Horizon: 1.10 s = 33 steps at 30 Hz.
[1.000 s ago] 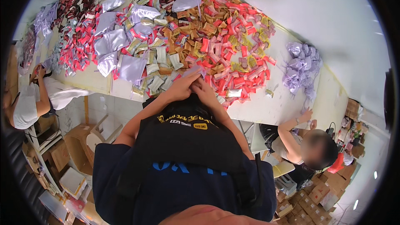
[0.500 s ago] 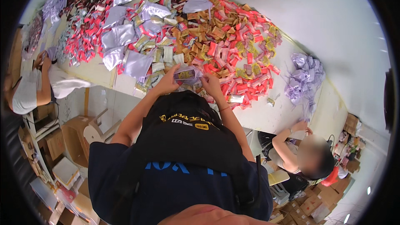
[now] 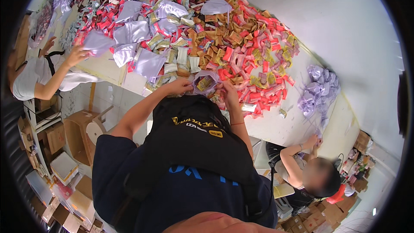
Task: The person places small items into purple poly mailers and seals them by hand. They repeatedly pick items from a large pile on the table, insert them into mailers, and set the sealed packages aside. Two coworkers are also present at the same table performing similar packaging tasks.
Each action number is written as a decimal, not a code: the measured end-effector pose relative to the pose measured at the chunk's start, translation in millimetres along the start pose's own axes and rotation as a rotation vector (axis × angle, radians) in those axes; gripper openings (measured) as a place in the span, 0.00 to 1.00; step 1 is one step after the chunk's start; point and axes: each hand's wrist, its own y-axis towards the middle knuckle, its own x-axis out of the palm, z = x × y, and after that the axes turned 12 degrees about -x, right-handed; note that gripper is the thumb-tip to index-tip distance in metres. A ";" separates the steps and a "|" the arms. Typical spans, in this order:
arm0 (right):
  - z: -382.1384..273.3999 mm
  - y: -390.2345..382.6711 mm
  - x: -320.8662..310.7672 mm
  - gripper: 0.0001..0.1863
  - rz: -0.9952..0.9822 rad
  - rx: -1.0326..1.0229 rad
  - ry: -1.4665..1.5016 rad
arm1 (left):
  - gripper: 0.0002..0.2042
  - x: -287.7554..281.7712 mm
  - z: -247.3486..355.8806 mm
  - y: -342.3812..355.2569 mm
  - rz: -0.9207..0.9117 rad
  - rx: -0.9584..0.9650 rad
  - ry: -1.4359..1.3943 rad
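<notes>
A lavender satin pouch (image 3: 212, 79) is held at the table's near edge, its mouth spread into a round opening. My left hand (image 3: 180, 86) pinches the pouch's left rim. On the opposite rim, my right hand (image 3: 229, 93) grips the fabric, its fingertips partly hidden. Inside the pouch lies a yellowish small packet (image 3: 202, 84); what is under it cannot be seen. Close beyond my hands are white packets (image 3: 182, 55), brown packets (image 3: 210, 50) and pink-red packets (image 3: 236, 70). A flat lavender pouch (image 3: 149, 64) rests on the heap to the left.
More lavender pouches (image 3: 131, 32) lie across the packet heap. Bunched, tied pouches (image 3: 318, 88) are piled at the table's right end. A co-worker at the left holds a pouch (image 3: 98, 43); another person (image 3: 297, 157) works at the right. Cardboard boxes (image 3: 79, 136) stand below left.
The pouch between my hands has gone from flattened to a round, wide mouth. At the left, the co-worker's arm now reaches out over the table with a pouch. The view has shifted slightly.
</notes>
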 end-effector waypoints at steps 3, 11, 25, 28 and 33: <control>-25.2 -11.5 19.4 0.10 0.248 0.034 0.574 | 0.11 5.8 26.1 -23.6 0.001 -0.005 -0.442; -31.4 -32.0 -37.5 0.14 0.133 0.021 0.823 | 0.16 19.4 20.2 -30.0 0.214 0.278 -1.498; -99.2 -60.3 -1.9 0.18 0.426 -0.702 -0.326 | 0.17 -14.1 11.9 9.7 1.019 0.208 -0.403; -143.1 -74.8 -25.4 0.13 0.615 -0.971 -0.499 | 0.20 -67.0 13.2 -4.4 1.528 0.090 0.273; -150.1 -56.7 -40.0 0.18 0.631 -1.132 -1.221 | 0.16 -112.6 -27.3 1.3 1.480 -0.106 0.573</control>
